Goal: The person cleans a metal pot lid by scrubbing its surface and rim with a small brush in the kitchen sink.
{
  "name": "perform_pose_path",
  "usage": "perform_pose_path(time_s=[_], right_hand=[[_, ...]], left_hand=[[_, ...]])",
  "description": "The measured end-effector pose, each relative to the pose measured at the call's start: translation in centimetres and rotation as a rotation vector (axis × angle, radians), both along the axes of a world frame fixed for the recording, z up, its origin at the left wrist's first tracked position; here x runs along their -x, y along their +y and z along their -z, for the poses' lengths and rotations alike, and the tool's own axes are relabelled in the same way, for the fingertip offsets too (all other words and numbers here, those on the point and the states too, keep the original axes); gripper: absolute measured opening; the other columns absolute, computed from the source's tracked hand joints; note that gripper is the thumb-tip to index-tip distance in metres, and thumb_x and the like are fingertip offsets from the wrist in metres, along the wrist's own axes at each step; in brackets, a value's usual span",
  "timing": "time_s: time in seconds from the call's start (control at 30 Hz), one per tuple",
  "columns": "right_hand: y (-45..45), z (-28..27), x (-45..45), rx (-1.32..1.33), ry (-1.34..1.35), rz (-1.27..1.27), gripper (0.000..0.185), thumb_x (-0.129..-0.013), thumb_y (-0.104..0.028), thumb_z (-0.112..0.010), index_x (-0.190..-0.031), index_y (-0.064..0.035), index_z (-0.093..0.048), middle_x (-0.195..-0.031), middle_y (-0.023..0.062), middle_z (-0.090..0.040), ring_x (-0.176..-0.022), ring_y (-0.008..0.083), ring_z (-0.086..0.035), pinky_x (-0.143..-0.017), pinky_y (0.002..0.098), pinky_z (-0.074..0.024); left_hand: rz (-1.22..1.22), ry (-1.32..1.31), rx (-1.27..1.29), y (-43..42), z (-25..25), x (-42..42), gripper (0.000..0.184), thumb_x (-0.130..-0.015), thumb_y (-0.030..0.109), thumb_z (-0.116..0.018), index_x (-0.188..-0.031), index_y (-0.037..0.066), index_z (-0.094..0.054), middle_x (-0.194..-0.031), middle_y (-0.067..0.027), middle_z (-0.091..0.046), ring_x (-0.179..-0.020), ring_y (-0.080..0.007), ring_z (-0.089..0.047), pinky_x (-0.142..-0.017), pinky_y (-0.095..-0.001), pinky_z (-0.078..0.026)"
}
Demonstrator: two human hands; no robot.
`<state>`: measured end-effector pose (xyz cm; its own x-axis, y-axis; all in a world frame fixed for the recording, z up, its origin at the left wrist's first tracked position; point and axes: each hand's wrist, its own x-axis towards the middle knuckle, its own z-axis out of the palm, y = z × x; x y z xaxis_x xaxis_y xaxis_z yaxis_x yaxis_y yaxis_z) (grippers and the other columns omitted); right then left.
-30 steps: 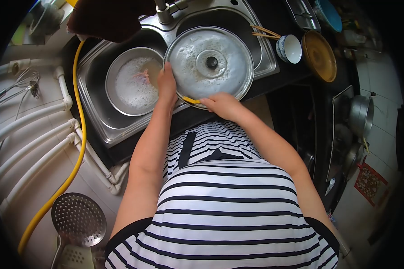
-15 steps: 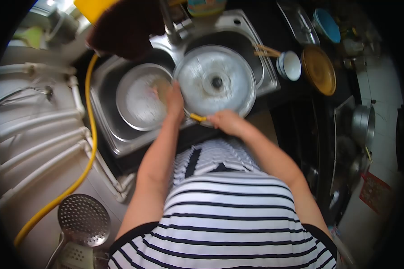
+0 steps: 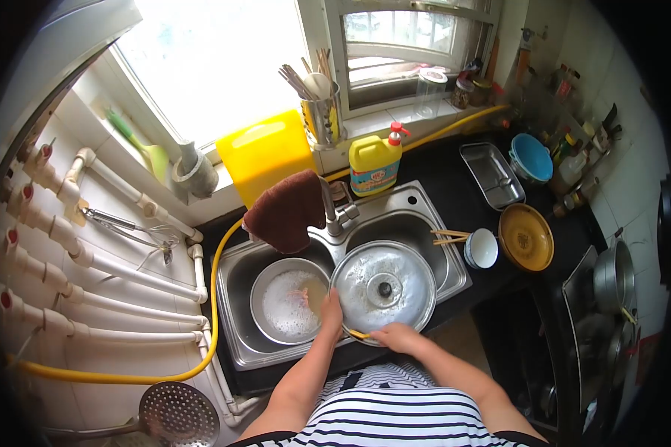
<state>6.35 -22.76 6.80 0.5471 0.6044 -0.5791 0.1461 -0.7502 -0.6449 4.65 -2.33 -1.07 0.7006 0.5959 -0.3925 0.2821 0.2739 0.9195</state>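
Note:
A round silver metal lid (image 3: pixel 365 276) with a dark knob lies tilted over the right sink basin. My left hand (image 3: pixel 331 313) is closed on its left rim, thumb side up, with the fingers partly hidden. At the lid's near edge, my right hand (image 3: pixel 397 337) pinches a slim yellow thing (image 3: pixel 359 334) against the rim; its kind I cannot make out. Just left of my left hand, a metal basin (image 3: pixel 257 304) of foamy water sits in the left sink bowl. Something pinkish and a tan patch show in that water.
Above the double sink (image 3: pixel 238 357), a brown cloth (image 3: pixel 285 212) hangs by the faucet (image 3: pixel 339 212). Behind stands a yellow detergent jug (image 3: pixel 374 164). To the right are a small bowl (image 3: pixel 482 248) with chopsticks, a brown plate (image 3: pixel 527 237) and a metal tray (image 3: pixel 492 175). A yellow hose (image 3: pixel 215 298) runs left.
The view has tilted up, bringing the window and counter back into sight. Both hands stay at the lid's rim, and the yellow thing is still in my right hand.

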Motion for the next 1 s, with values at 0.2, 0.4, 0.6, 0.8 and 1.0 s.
perform_pose_path(time_s=[0.2,0.4,0.6,0.8,1.0], right_hand=[[-0.5,-0.8,-0.6,0.046,0.082,-0.057,0.058,-0.095,-0.053,-0.047,-0.085,-0.0023,-0.072,-0.088,0.0176,-0.071,-0.085,0.0323,-0.067,-0.081,0.0407,-0.0499],[-2.9,-2.0,-0.8,0.129,0.070,-0.018,0.057,-0.096,-0.053,-0.048,-0.090,-0.0021,-0.073,-0.087,0.0127,-0.073,-0.082,0.0289,-0.068,-0.080,0.0391,-0.0509],[1.3,1.1,0.5,-0.044,0.030,0.046,0.055,-0.097,-0.051,-0.048,-0.087,-0.0023,-0.070,-0.080,0.0159,-0.069,-0.077,0.0297,-0.064,-0.077,0.0398,-0.0498],[-5.9,-1.2,-1.9,0.117,0.197,0.053,0.058,-0.094,-0.054,-0.053,-0.075,-0.0019,-0.071,-0.073,0.0141,-0.069,-0.065,0.0245,-0.064,-0.068,0.0364,-0.0500],[0.3,1.1,-0.3,-0.020,0.002,-0.007,0.056,-0.095,-0.051,-0.051,-0.080,-0.0002,-0.070,-0.079,0.0156,-0.070,-0.074,0.0302,-0.066,-0.074,0.0403,-0.0503]], left_hand=[[0.009,0.056,-0.063,0.4,0.7,0.3,0.050,-0.103,0.038,-0.044,-0.113,-0.009,-0.061,-0.101,-0.0144,-0.065,-0.093,-0.0203,-0.059,-0.084,-0.0358,-0.045],[-0.004,0.030,0.010,0.2,2.3,0.3,0.053,-0.103,0.040,-0.044,-0.108,-0.009,-0.061,-0.098,-0.0147,-0.065,-0.089,-0.0210,-0.058,-0.081,-0.0368,-0.046],[0.056,0.021,0.007,0.2,-0.5,0.6,0.049,-0.104,0.038,-0.044,-0.107,-0.008,-0.062,-0.095,-0.0090,-0.064,-0.086,-0.0165,-0.057,-0.080,-0.0338,-0.046],[-0.043,-0.075,0.016,-0.6,-1.0,0.5,0.048,-0.104,0.036,-0.043,-0.109,-0.008,-0.062,-0.097,-0.0101,-0.064,-0.088,-0.0174,-0.058,-0.082,-0.0346,-0.046],[0.010,-0.064,0.046,-0.1,1.3,0.6,0.046,-0.105,0.034,-0.042,-0.111,-0.007,-0.062,-0.101,-0.0117,-0.065,-0.092,-0.0193,-0.058,-0.084,-0.0358,-0.046]])
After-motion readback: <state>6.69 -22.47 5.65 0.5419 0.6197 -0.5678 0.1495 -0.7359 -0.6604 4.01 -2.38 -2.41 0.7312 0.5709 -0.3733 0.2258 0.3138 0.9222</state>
